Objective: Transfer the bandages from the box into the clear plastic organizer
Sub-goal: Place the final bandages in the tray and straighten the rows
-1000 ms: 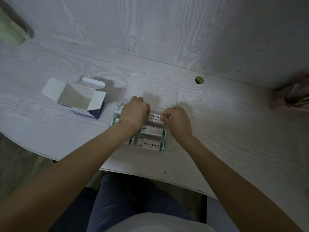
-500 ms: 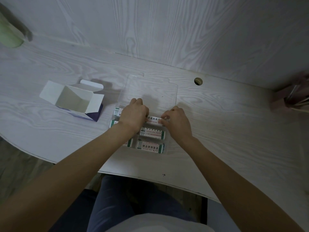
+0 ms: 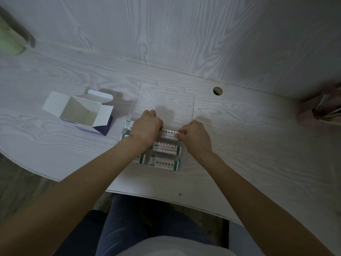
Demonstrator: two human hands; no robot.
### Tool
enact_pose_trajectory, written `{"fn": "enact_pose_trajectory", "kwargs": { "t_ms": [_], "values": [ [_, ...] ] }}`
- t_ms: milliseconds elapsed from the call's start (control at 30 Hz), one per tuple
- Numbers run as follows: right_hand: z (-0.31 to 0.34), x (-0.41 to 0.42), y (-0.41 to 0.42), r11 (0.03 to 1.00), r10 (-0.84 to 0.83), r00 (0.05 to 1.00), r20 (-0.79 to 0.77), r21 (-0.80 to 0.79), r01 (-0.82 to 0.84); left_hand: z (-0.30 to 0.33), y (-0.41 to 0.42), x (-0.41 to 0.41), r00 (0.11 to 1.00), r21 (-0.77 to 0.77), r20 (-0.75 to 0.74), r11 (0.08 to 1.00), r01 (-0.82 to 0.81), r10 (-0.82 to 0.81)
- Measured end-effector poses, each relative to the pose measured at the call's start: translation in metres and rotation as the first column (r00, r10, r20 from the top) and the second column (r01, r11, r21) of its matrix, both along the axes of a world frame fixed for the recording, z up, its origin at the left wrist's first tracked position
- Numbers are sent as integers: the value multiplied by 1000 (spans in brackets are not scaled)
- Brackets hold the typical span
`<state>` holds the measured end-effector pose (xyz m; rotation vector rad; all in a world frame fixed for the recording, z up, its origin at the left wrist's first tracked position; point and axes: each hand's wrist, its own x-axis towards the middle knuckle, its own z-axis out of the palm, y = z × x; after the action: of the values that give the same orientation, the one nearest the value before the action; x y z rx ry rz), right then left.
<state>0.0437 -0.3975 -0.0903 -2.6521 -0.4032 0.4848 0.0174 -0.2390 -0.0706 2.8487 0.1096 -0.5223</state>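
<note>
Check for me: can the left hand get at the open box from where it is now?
Probably yes. The box stands open-topped just left of the left hand, with bare desk between them; but its fingers hold a bandage stack, so it must let go first.

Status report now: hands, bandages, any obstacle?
Left hand and right hand both pinch one bandage stack over the organizer. Box looks empty. No obstacle seen.

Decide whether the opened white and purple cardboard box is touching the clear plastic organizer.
Apart. The head view shows a strip of bare pale wood table between the opened white and purple cardboard box and the clear plastic organizer.
</note>
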Motion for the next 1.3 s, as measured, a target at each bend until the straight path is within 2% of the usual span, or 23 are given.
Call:
{"fn": "enact_pose_trajectory", "kwargs": {
  "t_ms": [100, 233, 333, 433, 633, 767, 833, 967, 1100, 1167, 1300],
  "values": [
    [1, 2, -2, 997, -35, 999, 25, 64, 33, 2, 0, 0, 1000, -23, 12, 1000, -4, 4],
    [5, 19, -5, 927, -263, 963, 57, 291, 236, 8, 4, -1, 996, -63, 87, 998, -5, 10],
    [7, 38, -3, 896, -345, 929, -133, 246, 368, 8, 8, 1, 989, -47, 142, 999, -22, 28],
    [-3, 52, 3, 856, -393, 847, -359, 193, 479, 7, 15, 4, 989, -31, 118, 996, -89, 92],
    [-17, 58, 3, 668, -473, 697, -539, 297, 682, 16, 33, 12, 964, -80, 89, 966, -244, 251],
    [-10, 53, 3, 662, -433, 757, -489, 398, 635, 27, 41, 21, 932, -208, 145, 932, -298, 331],
    [-6, 49, 1, 649, -415, 785, -460, 456, 610, 33, 45, 27, 915, -223, 198, 925, -307, 351],
    [2, 39, -2, 725, -352, 889, -293, 515, 457, 41, 58, 29, 915, -209, 203, 928, -308, 349],
    [7, 25, -4, 774, -279, 949, -145, 551, 312, 50, 65, 22, 922, -281, 234, 929, -240, 309],
    [9, 22, -6, 787, -246, 961, -130, 551, 276, 55, 66, 17, 915, -291, 267, 930, -224, 304],
    [29, 20, -9, 781, -185, 958, -220, 558, 279, 60, 70, 3, 903, -261, 329, 946, -194, 276]
  ]
}}
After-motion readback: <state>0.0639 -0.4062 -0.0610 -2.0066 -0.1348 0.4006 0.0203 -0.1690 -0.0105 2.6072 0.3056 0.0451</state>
